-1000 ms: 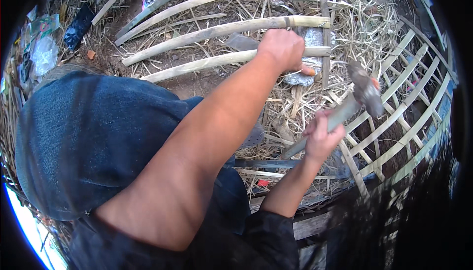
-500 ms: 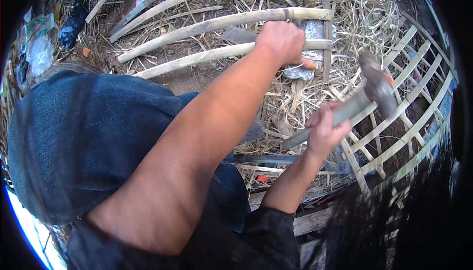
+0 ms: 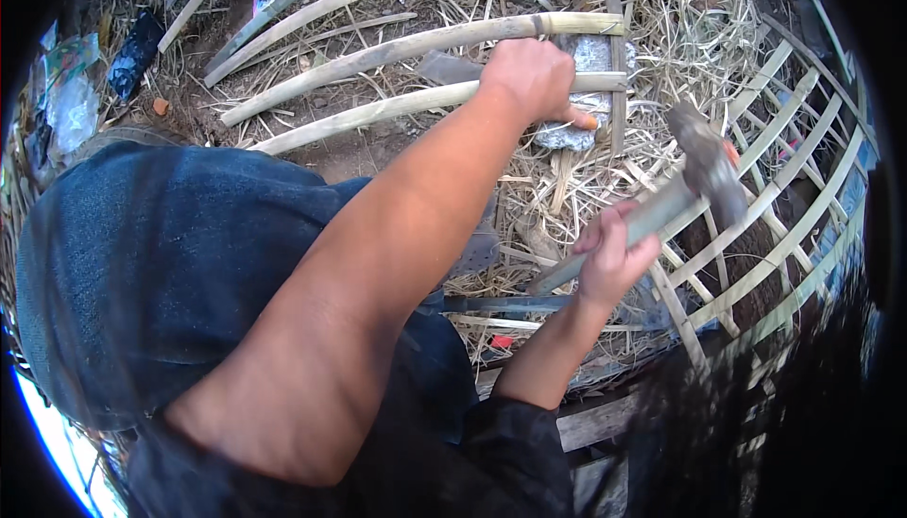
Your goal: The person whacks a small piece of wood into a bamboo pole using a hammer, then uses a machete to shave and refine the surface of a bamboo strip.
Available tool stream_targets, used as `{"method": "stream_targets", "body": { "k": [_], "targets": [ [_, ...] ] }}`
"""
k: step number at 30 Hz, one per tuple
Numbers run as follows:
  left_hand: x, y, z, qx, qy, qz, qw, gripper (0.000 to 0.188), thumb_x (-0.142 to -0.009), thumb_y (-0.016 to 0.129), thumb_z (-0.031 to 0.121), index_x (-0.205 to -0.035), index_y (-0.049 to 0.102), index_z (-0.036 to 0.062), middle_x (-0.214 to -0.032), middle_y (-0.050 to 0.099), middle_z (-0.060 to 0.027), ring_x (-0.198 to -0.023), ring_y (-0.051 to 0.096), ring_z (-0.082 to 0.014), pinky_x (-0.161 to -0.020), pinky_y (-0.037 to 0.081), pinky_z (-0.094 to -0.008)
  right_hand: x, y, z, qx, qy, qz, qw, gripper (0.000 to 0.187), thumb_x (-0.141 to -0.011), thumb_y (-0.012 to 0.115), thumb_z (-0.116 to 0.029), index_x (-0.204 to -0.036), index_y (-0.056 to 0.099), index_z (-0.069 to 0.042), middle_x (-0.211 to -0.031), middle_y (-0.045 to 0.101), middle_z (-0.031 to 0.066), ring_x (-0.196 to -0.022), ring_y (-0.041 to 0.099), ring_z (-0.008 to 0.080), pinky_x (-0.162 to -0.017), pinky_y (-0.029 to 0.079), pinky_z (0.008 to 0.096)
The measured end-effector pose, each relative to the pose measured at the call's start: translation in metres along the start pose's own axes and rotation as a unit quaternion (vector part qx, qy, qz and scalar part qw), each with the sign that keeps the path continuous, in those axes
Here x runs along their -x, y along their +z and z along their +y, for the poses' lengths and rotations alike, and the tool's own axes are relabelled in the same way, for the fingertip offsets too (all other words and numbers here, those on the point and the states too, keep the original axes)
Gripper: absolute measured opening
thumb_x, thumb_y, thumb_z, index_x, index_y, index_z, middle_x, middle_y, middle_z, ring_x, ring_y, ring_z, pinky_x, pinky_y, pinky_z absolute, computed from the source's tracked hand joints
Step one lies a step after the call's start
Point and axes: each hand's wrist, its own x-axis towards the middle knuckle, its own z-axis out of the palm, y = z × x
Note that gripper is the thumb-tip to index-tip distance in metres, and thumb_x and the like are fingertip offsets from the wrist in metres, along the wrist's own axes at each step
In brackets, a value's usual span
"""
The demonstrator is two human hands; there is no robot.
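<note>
My left hand (image 3: 531,79) is wrapped round the nearest bamboo strip (image 3: 378,112), close to its right end. Below the thumb, a grey stone block (image 3: 567,136) shows among the straw. The strip's end meets a thin upright wooden slat (image 3: 619,93), which crosses several strip ends. In my right hand (image 3: 612,258) is a hammer, gripped by its pale handle (image 3: 654,213). Its metal head (image 3: 707,167) is raised to the right of the slat, apart from the strips and a little blurred.
A woven bamboo lattice (image 3: 779,202) curves along the right side. Two more long bamboo strips (image 3: 406,44) run across the ground beyond my left hand. Dry straw (image 3: 675,36) covers much of the ground. Plastic litter (image 3: 74,112) lies at the far left, and my knee in blue cloth (image 3: 170,263) at the near left.
The hammer and my right hand have shifted slightly left. My left hand keeps its hold on the strip. The whole view has moved a little.
</note>
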Motion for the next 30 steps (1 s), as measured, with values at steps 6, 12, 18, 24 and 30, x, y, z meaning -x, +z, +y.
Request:
{"method": "stream_targets", "body": {
  "k": [6,12,18,24,30],
  "targets": [
    [0.001,-0.003,0.004,-0.019,-0.011,-0.012,1.000,0.076,-0.057,0.066,0.077,-0.086,0.072,0.0062,-0.088,0.070,-0.0102,-0.085,0.069,-0.0249,-0.073,0.055,-0.0357,-0.006,0.004,0.023,-0.008,0.015,0.008,1.000,0.006,-0.080,0.055,-0.002,-0.075,0.053,0.002,-0.049,0.048,0.0030,-0.040,0.047,0.0098,-0.039,0.036,0.0223],
    [0.003,-0.006,0.002,-0.008,-0.017,-0.009,1.000,0.074,-0.058,0.067,0.076,-0.086,0.072,0.0067,-0.089,0.070,-0.0102,-0.086,0.069,-0.0244,-0.074,0.054,-0.0353,-0.016,-0.001,0.036,0.108,0.047,0.004,0.993,0.013,-0.084,0.055,-0.010,-0.081,0.055,0.003,-0.051,0.049,0.0039,-0.038,0.046,0.0111,-0.037,0.038,0.0247],
    [0.003,-0.007,0.003,-0.009,-0.013,-0.010,1.000,0.074,-0.057,0.067,0.076,-0.085,0.072,0.0068,-0.088,0.070,-0.0095,-0.086,0.069,-0.0241,-0.074,0.054,-0.0354,0.007,-0.001,-0.005,0.012,-0.070,-0.025,0.997,0.008,-0.081,0.054,-0.006,-0.076,0.052,0.000,-0.050,0.047,0.0032,-0.037,0.044,0.0110,-0.036,0.037,0.0242],
    [0.001,0.001,0.003,0.009,0.008,0.002,1.000,0.080,-0.058,0.063,0.079,-0.079,0.070,0.0022,-0.085,0.069,-0.0147,-0.083,0.068,-0.0289,-0.074,0.055,-0.0393,-0.031,0.008,0.039,0.136,0.054,0.017,0.989,0.010,-0.081,0.057,-0.007,-0.076,0.056,0.002,-0.052,0.048,0.0005,-0.039,0.045,0.0084,-0.036,0.034,0.0245],
    [0.003,-0.007,0.002,0.011,-0.016,-0.024,1.000,0.073,-0.058,0.068,0.073,-0.087,0.072,0.0065,-0.089,0.071,-0.0092,-0.087,0.068,-0.0253,-0.075,0.054,-0.0356,0.004,0.002,-0.023,-0.019,-0.043,-0.007,0.999,0.011,-0.080,0.058,-0.005,-0.075,0.052,0.003,-0.049,0.048,0.0033,-0.037,0.045,0.0104,-0.036,0.036,0.0235]
  ]
}}
